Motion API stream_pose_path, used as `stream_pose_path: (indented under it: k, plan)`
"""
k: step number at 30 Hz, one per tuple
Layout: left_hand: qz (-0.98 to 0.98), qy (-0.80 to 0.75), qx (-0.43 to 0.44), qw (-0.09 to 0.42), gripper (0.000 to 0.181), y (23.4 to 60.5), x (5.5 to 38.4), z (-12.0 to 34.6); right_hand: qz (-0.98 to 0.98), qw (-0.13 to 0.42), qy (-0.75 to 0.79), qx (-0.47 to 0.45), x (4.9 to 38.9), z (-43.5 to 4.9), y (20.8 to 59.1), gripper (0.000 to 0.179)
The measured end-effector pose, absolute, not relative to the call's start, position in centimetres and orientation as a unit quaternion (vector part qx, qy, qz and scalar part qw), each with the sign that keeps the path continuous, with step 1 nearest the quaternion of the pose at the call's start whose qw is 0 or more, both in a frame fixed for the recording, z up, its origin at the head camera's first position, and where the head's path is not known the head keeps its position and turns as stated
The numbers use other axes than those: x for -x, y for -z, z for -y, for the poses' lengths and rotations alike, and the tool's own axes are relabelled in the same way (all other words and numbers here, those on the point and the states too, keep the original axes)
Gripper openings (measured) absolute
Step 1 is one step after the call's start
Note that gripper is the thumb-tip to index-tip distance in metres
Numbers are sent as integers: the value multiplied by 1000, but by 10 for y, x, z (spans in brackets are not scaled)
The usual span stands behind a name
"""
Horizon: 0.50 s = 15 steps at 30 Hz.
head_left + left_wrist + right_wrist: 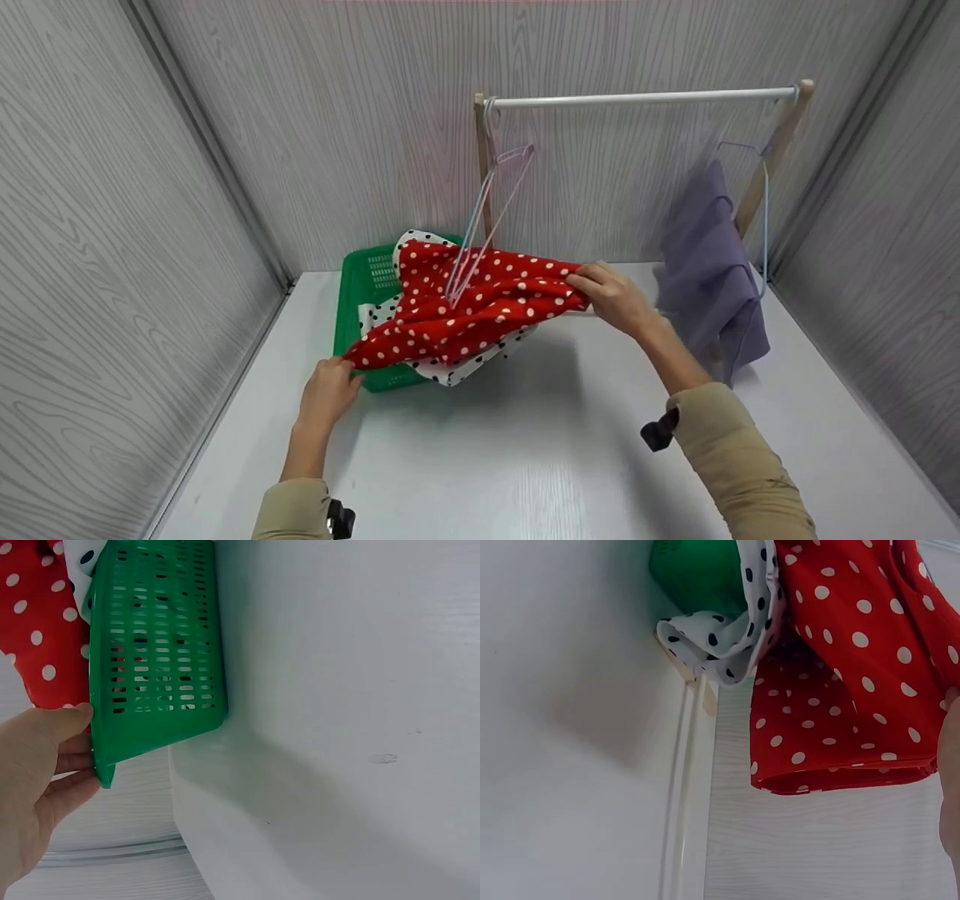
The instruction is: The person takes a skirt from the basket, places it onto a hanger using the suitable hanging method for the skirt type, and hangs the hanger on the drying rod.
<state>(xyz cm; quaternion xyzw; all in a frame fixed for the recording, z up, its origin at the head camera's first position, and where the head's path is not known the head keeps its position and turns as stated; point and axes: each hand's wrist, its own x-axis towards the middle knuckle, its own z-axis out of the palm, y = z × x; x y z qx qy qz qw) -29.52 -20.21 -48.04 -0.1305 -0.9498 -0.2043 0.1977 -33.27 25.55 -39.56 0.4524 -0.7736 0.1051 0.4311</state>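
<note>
A red garment with white polka dots [480,300] is stretched sideways over a green basket [349,300]. My left hand [328,390] pinches its near left end beside the basket's corner, thumb on top in the left wrist view. The right hand [611,296] grips the garment's other end, lifted off to the right of the basket. Only part of that hand shows in the right wrist view, where the garment's open hem [832,778] hangs down. White cloth with black dots [454,371] lies beneath the red one, partly over the basket's rim.
A rack with a white rail [637,97] and wooden posts stands behind. Pink and blue hangers [487,195] hang at its left end, in front of the red garment. At the right end hangs a purple garment [712,262] beside a light blue hanger [765,225]. Walls enclose the white table [480,465].
</note>
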Motion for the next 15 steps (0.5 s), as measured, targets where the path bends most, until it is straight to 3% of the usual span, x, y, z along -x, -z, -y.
stream_pose_path:
  k: [15]
  plan:
    - [961,187,120,162,16,474,294,201,807,402,-152,-405,310,-310,376,35]
